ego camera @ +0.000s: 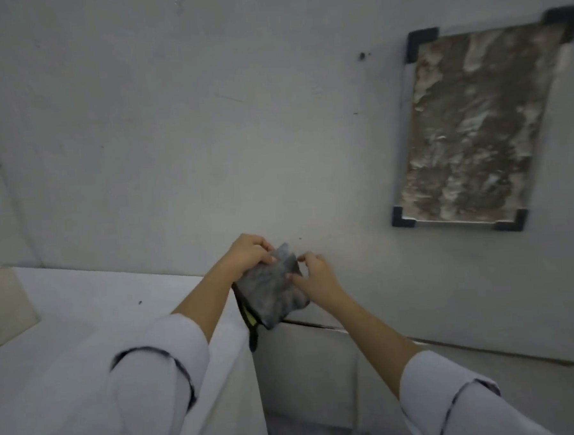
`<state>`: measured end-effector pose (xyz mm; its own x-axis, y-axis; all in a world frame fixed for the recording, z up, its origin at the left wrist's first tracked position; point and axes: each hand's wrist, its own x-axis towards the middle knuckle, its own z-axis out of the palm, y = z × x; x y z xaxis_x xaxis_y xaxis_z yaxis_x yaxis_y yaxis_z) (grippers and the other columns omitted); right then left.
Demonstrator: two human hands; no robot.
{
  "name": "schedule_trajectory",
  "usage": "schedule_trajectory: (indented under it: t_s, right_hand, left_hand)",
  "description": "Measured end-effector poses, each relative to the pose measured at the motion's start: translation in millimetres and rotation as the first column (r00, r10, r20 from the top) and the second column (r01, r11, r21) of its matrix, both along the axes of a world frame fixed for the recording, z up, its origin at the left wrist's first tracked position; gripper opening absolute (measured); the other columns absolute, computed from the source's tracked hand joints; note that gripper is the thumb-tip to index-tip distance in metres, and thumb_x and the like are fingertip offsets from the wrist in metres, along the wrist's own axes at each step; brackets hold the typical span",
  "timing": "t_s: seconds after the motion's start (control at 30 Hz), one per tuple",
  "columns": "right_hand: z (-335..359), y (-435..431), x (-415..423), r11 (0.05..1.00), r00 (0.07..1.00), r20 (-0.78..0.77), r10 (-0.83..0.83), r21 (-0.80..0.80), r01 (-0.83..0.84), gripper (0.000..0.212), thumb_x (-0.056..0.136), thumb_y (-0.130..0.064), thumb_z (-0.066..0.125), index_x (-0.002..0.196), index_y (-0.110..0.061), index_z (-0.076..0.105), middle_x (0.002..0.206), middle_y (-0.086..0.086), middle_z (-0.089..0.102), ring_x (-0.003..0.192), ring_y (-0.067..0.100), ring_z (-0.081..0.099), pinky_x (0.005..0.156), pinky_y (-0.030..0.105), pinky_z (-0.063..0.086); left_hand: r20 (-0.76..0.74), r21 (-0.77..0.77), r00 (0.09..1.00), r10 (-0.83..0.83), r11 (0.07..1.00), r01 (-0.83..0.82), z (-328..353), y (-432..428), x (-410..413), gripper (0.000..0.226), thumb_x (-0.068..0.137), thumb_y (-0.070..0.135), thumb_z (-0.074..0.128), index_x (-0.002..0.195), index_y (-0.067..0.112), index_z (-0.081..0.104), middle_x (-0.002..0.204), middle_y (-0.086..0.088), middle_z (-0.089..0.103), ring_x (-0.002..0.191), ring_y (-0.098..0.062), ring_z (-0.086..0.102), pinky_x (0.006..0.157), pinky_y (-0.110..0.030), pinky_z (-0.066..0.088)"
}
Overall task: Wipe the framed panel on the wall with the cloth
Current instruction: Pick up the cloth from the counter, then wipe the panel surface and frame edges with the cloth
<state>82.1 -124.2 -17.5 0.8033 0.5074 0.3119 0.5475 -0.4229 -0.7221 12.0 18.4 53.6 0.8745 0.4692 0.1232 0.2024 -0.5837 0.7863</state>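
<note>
1. The left hand (pixel 247 252) comes in from the lower left. Its fingers are curled over the top edge of the cloth (pixel 271 293) and grip it.
2. The right hand (pixel 315 279) meets it from the right. Its thumb lies on the cloth's right edge with the fingers curled behind, so it pinches that edge, while the forefinger stands a little raised.
3. The cloth is grey and crumpled. It is held between both hands, low in the middle of the view, in front of the wall (pixel 208 138) and apart from it.
4. A dark strap (pixel 249 322) with a yellow tag hangs under the cloth's left side, down past the left wrist.
5. Both forearms are bare up to white sleeves (pixel 147 374) that have a thin dark line at the cuff.
6. Under the left arm runs a white ledge (pixel 100 293), with a pale beige board (pixel 7 298) at its far left end.
7. The panel (pixel 473 124) hangs on the wall up and to the right, well apart from the hands and cloth. It is upright and its face is mottled with brown and whitish smears.
8. Dark brackets (pixel 422 42) hold its four corners.
9. A small dark mark (pixel 362 56) sits on the wall left of the panel's top.
</note>
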Motion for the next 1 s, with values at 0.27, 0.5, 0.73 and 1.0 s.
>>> schedule_trajectory:
  t_s: [0.27,0.5,0.73,1.0]
  right_hand:
    - [48.1,-120.8,-17.8,0.978,0.994,-0.089,-0.068,0.191,0.084,0.019,0.089,-0.019,0.063,0.094,-0.010,0.048,0.091,0.003,0.053,0.086,0.017,0.051,0.061,0.024,0.038]
    - [82.0,-198.7,-3.4,0.962,0.986,-0.015,-0.166,0.217,0.165,0.008,0.084,-0.009,0.063,0.087,-0.004,0.058,0.080,0.006,0.057,0.077,0.020,0.056,0.060,0.026,0.044]
    - [134.4,-232.4,28.6,0.931,0.922,0.221,-0.318,0.258,0.259,0.013,0.084,-0.005,0.058,0.074,-0.006,0.050,0.068,0.001,0.049,0.063,0.010,0.043,0.051,0.015,0.035]
    - [211.9,-257.1,69.9,0.918,0.627,0.675,-0.388,0.220,0.331,0.010,0.079,0.004,0.053,0.075,-0.004,0.057,0.080,0.009,0.049,0.069,0.024,0.045,0.060,0.034,0.038]
  left_hand:
    - [0.056,0.033,0.975,-0.213,0.977,0.211,35.5,-119.9,7.0,0.016,0.076,0.000,0.072,0.076,0.016,0.068,0.085,-0.011,0.068,0.084,-0.026,0.064,0.079,-0.039,0.055]
    - [0.197,0.061,0.948,-0.251,0.968,0.244,49.6,-190.4,22.5,0.018,0.073,0.002,0.077,0.076,0.018,0.069,0.086,-0.009,0.070,0.088,-0.024,0.066,0.076,-0.031,0.053]
    - [0.334,0.206,0.893,-0.302,0.948,0.244,89.6,-221.6,57.7,0.017,0.078,0.004,0.072,0.091,0.015,0.071,0.087,-0.004,0.070,0.087,-0.018,0.066,0.074,-0.023,0.050]
    - [0.516,0.696,0.764,-0.389,0.710,-0.109,123.9,-209.3,91.6,0.058,0.078,0.002,0.069,0.133,0.008,0.051,0.141,-0.016,0.046,0.130,-0.033,0.038,0.100,-0.044,0.044]
